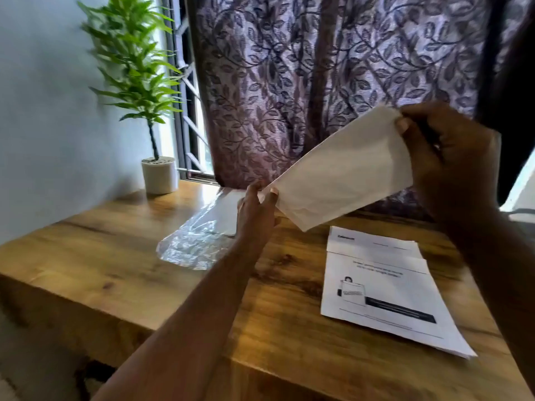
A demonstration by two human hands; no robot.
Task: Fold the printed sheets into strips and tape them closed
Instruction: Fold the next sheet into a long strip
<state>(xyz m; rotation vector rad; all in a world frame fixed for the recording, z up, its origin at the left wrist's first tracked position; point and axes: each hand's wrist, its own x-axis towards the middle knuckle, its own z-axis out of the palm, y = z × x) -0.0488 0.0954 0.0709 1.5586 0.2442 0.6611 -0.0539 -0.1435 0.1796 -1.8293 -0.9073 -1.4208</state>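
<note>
I hold a folded white sheet [341,169] up in the air above the wooden table [179,285], slanting from lower left to upper right. My left hand [256,209] pinches its lower left corner. My right hand [445,157] pinches its upper right corner. A stack of printed sheets [388,287] lies flat on the table at the right, below the held sheet, with text, a small picture and a dark bar on the top page.
A clear plastic sleeve [199,241] lies on the table behind my left hand. A potted green plant [150,111] stands at the table's back left corner by the wall. A leaf-patterned curtain [318,68] hangs behind the table. The table's front edge is near me.
</note>
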